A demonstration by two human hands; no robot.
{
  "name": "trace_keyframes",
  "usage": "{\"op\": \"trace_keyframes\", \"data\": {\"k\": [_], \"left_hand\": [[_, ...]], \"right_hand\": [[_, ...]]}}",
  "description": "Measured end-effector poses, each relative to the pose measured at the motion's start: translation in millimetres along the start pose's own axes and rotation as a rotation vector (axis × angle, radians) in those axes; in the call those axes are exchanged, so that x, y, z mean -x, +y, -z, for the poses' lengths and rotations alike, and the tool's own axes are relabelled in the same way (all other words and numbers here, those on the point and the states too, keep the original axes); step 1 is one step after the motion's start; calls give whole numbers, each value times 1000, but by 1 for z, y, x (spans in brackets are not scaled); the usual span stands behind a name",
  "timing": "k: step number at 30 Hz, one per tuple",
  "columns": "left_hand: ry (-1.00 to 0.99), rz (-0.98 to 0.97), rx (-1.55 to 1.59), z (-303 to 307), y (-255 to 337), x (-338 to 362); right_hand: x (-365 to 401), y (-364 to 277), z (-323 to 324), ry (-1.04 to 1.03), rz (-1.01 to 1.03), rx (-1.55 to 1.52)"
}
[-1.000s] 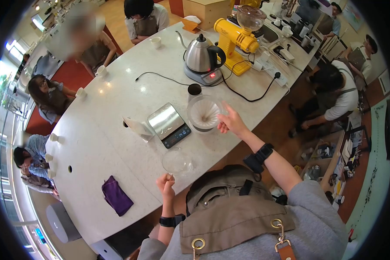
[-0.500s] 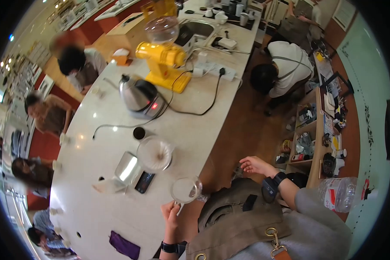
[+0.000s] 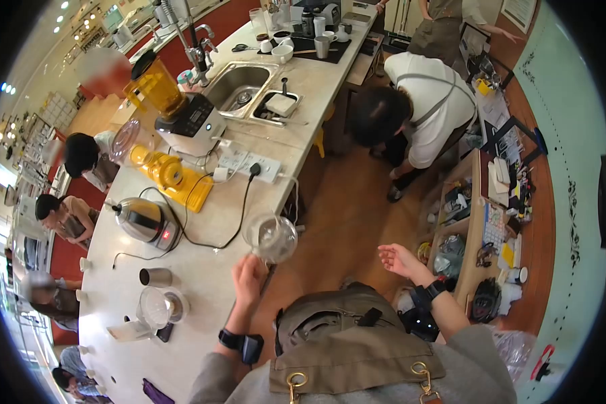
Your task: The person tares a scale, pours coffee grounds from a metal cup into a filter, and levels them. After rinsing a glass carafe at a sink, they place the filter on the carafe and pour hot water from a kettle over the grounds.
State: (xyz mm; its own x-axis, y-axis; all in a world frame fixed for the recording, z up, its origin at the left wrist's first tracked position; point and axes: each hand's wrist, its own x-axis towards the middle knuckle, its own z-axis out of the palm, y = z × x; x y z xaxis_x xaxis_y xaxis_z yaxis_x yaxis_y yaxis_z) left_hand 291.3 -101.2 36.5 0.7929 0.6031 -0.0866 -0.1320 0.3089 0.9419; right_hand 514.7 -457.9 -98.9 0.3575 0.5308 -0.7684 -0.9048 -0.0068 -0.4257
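Observation:
My left hand (image 3: 248,277) is closed round the handle of a clear glass server (image 3: 271,238), held over the counter's edge. My right hand (image 3: 397,261) is raised over the floor, fingers apart and slightly curled, with nothing in it. On the counter (image 3: 212,296), to the left, a clear dripper (image 3: 155,308) stands beside a metal cup (image 3: 155,277). A silver kettle (image 3: 140,219) sits on its base behind them, with a yellow grinder (image 3: 172,176) farther back.
Beyond the grinder are a blender (image 3: 188,124), a power strip (image 3: 252,166) and a sink (image 3: 241,87). A person in white (image 3: 431,94) bends over in the aisle. Shelves (image 3: 475,202) line the right side. Several people stand across the counter at left.
The view has turned toward the sink and aisle. My left hand has carried the glass server forward, away from the dripper. The person in the aisle is still bent over.

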Motion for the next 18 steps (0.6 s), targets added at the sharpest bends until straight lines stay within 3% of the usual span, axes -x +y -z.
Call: {"op": "trace_keyframes", "data": {"k": [5, 9, 13, 15, 18], "left_hand": [[70, -148, -109, -62, 17, -109], [190, -180, -212, -98, 38, -188], [240, -226, -190, -100, 34, -264], [323, -369, -376, -98, 35, -302], [413, -431, -560, -80, 42, -371]], "right_hand": [[25, -40, 77, 97, 114, -72], [18, -51, 131, 148, 76, -117], [-1, -73, 172, 199, 89, -243], [-13, -95, 188, 258, 65, -224], [-31, -135, 192, 287, 86, -212]]}}
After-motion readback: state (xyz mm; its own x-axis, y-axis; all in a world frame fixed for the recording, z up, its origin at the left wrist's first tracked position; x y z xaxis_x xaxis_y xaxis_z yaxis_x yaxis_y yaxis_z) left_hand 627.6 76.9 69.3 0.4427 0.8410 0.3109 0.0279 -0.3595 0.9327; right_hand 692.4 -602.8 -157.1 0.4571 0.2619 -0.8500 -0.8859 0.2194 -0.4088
